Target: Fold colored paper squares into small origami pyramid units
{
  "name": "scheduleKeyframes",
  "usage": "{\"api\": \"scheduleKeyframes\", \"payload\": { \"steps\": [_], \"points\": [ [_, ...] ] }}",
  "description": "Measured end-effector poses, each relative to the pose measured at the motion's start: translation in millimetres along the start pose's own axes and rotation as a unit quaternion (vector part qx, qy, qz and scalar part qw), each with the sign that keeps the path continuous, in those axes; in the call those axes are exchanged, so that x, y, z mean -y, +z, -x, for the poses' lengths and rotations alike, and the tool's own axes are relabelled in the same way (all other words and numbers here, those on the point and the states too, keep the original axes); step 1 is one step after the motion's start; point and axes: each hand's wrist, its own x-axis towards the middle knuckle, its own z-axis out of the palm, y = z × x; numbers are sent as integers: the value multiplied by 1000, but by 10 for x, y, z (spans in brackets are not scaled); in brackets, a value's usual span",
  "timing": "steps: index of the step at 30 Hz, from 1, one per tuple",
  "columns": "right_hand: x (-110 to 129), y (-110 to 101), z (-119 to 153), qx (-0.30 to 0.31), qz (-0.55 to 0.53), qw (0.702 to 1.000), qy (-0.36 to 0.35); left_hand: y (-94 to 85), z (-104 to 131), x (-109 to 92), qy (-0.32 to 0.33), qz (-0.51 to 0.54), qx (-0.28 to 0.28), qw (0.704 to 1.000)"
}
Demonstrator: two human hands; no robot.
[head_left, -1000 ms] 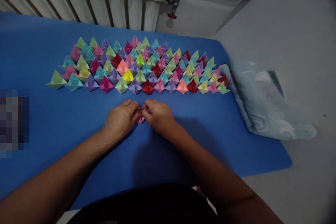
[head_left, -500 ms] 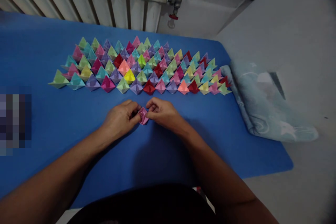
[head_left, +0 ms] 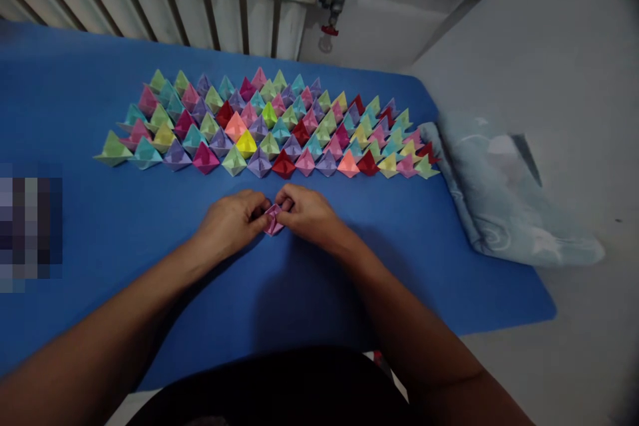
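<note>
A small pink folded-paper boat (head_left: pixel 272 222) is pinched between my two hands, just in front of the rows of paper boats. My left hand (head_left: pixel 234 221) grips its left side, with the thumb on the near face and the other fingers bent behind. On its right side, my right hand (head_left: pixel 307 213) is closed with thumb and forefinger on the paper. The fingertips cover part of the boat's edges. Beyond my hands stand several rows of coloured paper boats (head_left: pixel 259 163) in green, blue, purple, pink, red and yellow.
The boats stand on a blue table (head_left: pixel 114 226). A folded light-blue blanket (head_left: pixel 499 200) lies at the table's right end. Behind the table are a white radiator (head_left: pixel 190 13) and a pipe with a red valve handle (head_left: pixel 329 30). A pixelated patch hides something at the left.
The fingers of my right hand have closed in from above onto the pink paper boat's right side. My left hand keeps its hold, and the rows of boats are unchanged.
</note>
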Motion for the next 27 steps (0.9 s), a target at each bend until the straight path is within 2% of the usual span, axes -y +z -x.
{"api": "scheduleKeyframes", "payload": {
  "steps": [3,9,15,21,27],
  "points": [
    [-10,16,9,-1,-18,1000,-7,4,-5,-2,6,-11,-9,1000],
    [67,58,30,-31,100,994,-4,57,3,-46,29,-54,-46,997],
    [72,69,45,-31,101,994,-4,67,21,-49,26,-45,-51,997],
    [99,131,59,-54,181,982,-20,86,12,-60,26,-73,-58,995],
    [87,140,68,-70,168,983,-22,100,5,-32,30,-69,-69,995]
  ]
}}
